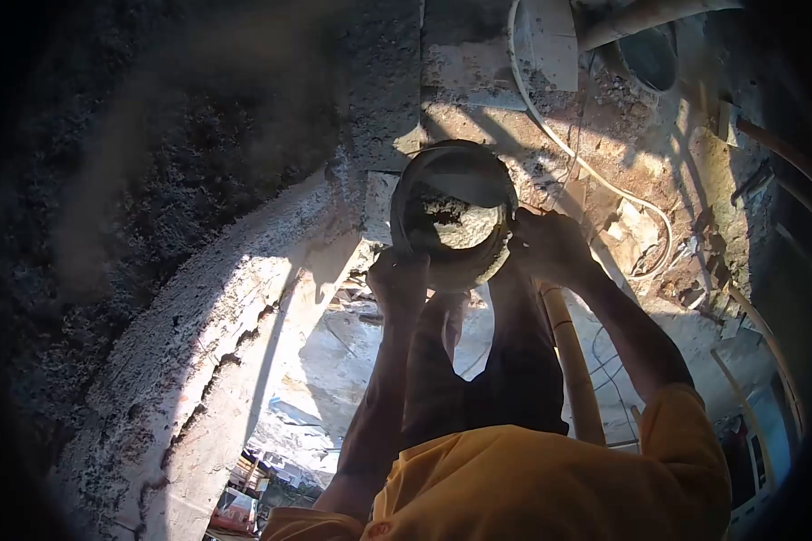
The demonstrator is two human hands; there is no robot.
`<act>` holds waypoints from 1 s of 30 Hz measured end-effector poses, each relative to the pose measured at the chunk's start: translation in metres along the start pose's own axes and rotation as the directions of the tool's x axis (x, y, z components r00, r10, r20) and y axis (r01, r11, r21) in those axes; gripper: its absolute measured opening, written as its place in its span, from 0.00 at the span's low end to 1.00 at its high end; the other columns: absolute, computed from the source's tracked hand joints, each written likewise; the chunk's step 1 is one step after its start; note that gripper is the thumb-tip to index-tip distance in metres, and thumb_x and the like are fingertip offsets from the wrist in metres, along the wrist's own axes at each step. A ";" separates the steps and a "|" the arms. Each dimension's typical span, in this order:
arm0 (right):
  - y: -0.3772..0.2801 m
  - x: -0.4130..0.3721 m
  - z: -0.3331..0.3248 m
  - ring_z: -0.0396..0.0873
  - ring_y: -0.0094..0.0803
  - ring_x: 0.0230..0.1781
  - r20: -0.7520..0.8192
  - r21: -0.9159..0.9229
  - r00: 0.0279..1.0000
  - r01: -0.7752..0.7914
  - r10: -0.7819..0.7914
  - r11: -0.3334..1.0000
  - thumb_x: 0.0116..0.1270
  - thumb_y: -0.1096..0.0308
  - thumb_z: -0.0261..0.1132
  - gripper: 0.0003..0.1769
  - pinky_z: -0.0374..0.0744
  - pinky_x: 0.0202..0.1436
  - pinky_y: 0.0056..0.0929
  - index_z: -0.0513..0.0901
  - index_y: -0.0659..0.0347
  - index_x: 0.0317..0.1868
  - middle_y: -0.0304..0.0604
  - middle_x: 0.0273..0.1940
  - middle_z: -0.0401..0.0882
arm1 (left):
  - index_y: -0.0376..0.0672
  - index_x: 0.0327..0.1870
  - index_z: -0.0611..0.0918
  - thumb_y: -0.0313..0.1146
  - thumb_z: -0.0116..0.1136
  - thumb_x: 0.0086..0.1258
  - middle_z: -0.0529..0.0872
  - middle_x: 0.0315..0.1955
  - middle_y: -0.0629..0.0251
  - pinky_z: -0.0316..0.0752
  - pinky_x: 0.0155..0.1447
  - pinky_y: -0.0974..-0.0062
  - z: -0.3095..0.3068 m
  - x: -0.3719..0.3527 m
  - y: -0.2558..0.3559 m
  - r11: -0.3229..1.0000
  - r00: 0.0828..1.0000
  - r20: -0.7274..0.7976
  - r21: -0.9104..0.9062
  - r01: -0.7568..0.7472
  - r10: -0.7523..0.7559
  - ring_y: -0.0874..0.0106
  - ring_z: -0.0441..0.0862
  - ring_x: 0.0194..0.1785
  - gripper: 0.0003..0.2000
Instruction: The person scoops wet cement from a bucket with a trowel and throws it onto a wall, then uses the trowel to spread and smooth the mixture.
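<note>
A dark round pan is held out in front of my legs, with a pale, lumpy wet mix that looks like mortar lying in it. My left hand is closed on the near left part of the rim. On the right side of the pan, my right hand grips the rim, its fingers partly in shadow. Part of the mix is in shade and part in bright sun.
A curved concrete ledge runs along the left beside a dark rough surface. To the right, a pale hose loops over rubble. A bamboo pole leans near my right leg. Debris lies below.
</note>
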State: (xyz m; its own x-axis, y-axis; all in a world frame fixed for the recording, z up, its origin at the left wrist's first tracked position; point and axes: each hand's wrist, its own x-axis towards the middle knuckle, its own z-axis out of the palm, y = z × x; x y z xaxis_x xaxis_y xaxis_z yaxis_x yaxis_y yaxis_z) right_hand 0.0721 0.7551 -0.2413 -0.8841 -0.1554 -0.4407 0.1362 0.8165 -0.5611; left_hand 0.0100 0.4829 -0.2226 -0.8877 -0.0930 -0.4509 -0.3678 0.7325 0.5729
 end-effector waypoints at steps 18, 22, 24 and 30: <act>-0.354 -0.101 0.035 0.69 0.23 0.13 0.254 0.941 0.962 -0.222 -0.100 0.256 0.81 0.62 0.61 0.11 0.67 0.16 0.25 0.77 0.62 0.51 0.36 0.22 0.71 | 0.28 0.44 0.91 0.31 0.68 0.63 0.92 0.32 0.63 0.81 0.44 0.73 -0.249 -0.175 -0.131 0.733 0.951 -0.162 -0.675 0.088 -0.263 0.77 0.86 0.37 0.15; -0.413 -0.132 -0.049 0.72 0.26 0.16 0.055 0.998 0.994 -0.058 -0.095 -0.024 0.79 0.60 0.61 0.19 0.73 0.21 0.27 0.80 0.67 0.58 0.39 0.25 0.75 | 0.25 0.48 0.90 0.26 0.67 0.64 0.92 0.37 0.62 0.83 0.45 0.74 -0.283 -0.213 -0.149 0.658 0.952 -0.115 -0.745 0.107 -0.285 0.74 0.88 0.39 0.15; -0.418 -0.129 -0.086 0.76 0.27 0.19 -0.150 0.982 0.979 0.131 -0.142 -0.134 0.68 0.67 0.67 0.26 0.75 0.23 0.28 0.78 0.70 0.65 0.41 0.28 0.79 | 0.25 0.51 0.89 0.25 0.67 0.64 0.92 0.39 0.60 0.84 0.45 0.74 -0.294 -0.233 -0.165 0.603 0.961 -0.101 -0.794 0.078 -0.258 0.74 0.89 0.38 0.16; -0.434 -0.102 -0.177 0.83 0.30 0.26 -0.899 0.385 0.300 0.888 0.318 0.251 0.71 0.71 0.71 0.24 0.82 0.28 0.28 0.78 0.68 0.64 0.42 0.33 0.82 | 0.24 0.48 0.89 0.25 0.69 0.61 0.92 0.38 0.60 0.82 0.43 0.75 -0.297 -0.280 -0.228 0.596 0.923 -0.167 -0.799 0.079 -0.347 0.74 0.87 0.38 0.16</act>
State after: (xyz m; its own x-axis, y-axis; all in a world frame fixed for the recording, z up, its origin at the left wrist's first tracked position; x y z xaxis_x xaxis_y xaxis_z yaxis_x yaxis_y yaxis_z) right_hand 0.0242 0.5150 0.1708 -0.6242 0.7130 0.3194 -0.5784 -0.1470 -0.8024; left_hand 0.2604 0.1411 -0.0236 -0.7377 -0.4529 -0.5007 -0.5109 -0.1103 0.8525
